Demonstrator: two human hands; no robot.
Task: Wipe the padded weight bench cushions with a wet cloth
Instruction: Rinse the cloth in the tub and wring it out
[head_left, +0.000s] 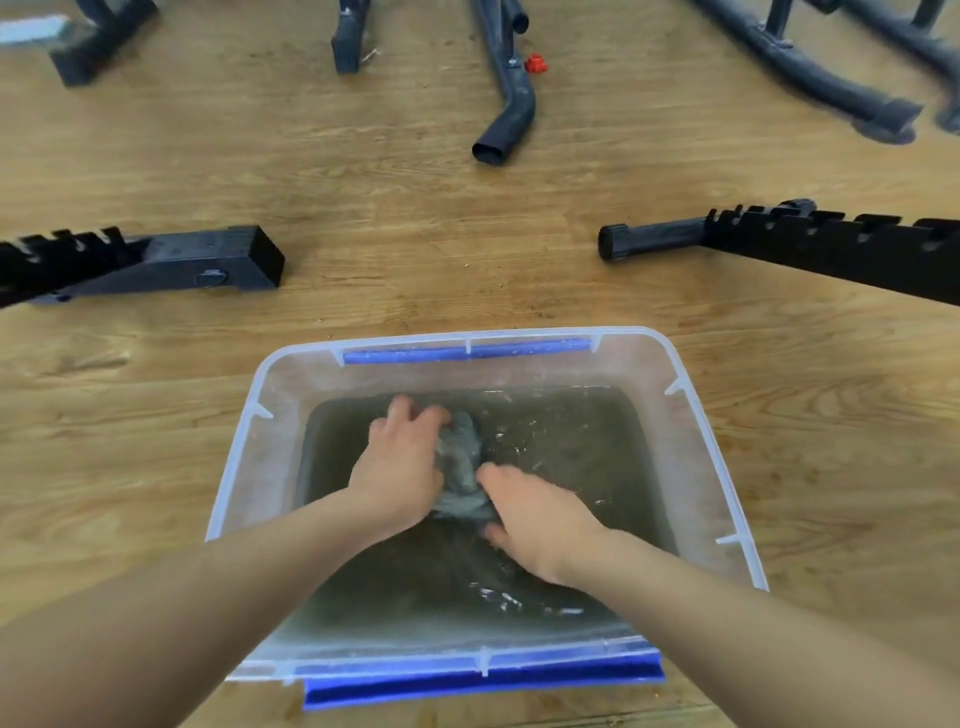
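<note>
Rinsing the cloth in the tub
It sits bunched mid-tub at the waterline, left hand and right hand both curled tight round it; wring hard above the tub (dripping cloth soaks cushions).

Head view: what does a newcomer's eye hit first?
The left hand and right hand grip a grey cloth in murky water inside a clear tub at lower centre. Beyond it, black bench frame parts lie scattered on the wooden floor.
</note>
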